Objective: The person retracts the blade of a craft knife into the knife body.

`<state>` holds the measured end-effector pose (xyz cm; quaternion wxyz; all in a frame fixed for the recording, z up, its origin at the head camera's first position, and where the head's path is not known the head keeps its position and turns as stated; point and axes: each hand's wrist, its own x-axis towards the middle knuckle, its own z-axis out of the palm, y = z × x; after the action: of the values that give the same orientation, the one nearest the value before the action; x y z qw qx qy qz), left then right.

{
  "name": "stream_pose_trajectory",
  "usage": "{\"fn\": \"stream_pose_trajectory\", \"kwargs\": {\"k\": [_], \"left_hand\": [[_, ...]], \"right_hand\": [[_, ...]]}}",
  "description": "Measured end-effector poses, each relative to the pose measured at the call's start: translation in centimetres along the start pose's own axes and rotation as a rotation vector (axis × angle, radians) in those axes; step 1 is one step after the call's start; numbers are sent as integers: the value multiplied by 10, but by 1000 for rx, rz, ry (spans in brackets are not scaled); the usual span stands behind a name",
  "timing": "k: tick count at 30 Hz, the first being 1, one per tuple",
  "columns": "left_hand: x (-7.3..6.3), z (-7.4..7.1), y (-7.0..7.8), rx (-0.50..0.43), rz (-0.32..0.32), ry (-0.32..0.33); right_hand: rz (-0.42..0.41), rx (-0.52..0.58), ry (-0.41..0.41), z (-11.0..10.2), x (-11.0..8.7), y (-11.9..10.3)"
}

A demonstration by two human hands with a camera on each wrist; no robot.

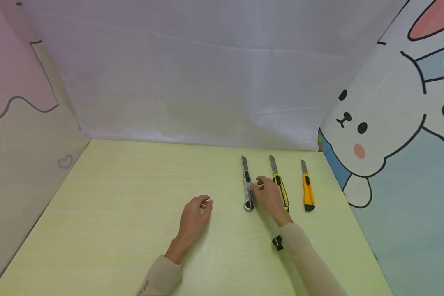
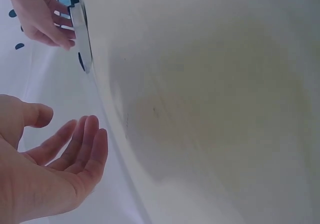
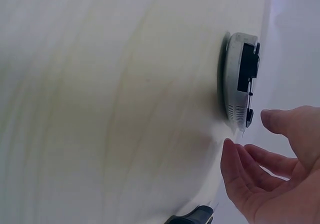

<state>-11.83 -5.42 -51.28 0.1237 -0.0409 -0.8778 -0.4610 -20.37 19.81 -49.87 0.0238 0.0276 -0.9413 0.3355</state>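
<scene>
Three box cutters with blades extended lie side by side on the pale table: a silver-grey one (image 1: 246, 183), a yellow-green and black one (image 1: 277, 179), and an orange one (image 1: 306, 185) with a black end. My right hand (image 1: 269, 195) hovers just right of the silver-grey cutter and partly covers the yellow-green one. In the right wrist view, a gap shows between its loosely bent fingers and the silver-grey cutter (image 3: 234, 81). My left hand (image 1: 194, 218) is further left above the table, fingers relaxed around nothing; the left wrist view shows its palm (image 2: 45, 184).
A small black piece (image 1: 277, 242) shows beside the right sleeve. White sheeting (image 1: 207, 82) rises behind the table (image 1: 114, 205). Panels with cartoon prints flank it, including a rabbit panel (image 1: 403, 213) on the right.
</scene>
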Motion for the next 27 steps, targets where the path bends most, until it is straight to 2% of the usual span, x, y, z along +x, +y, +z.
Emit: {"fn": "stream_pose_trajectory", "kwargs": {"k": [10, 20, 27], "left_hand": [[-1, 7, 3, -44, -15, -6], [-1, 13, 8, -76, -4, -13], [-2, 15, 11, -66, -16, -19]], "right_hand": [[-3, 46, 3, 5, 4, 0], [-9, 1, -33, 10, 8, -5], [24, 14, -71, 9, 11, -8]]}}
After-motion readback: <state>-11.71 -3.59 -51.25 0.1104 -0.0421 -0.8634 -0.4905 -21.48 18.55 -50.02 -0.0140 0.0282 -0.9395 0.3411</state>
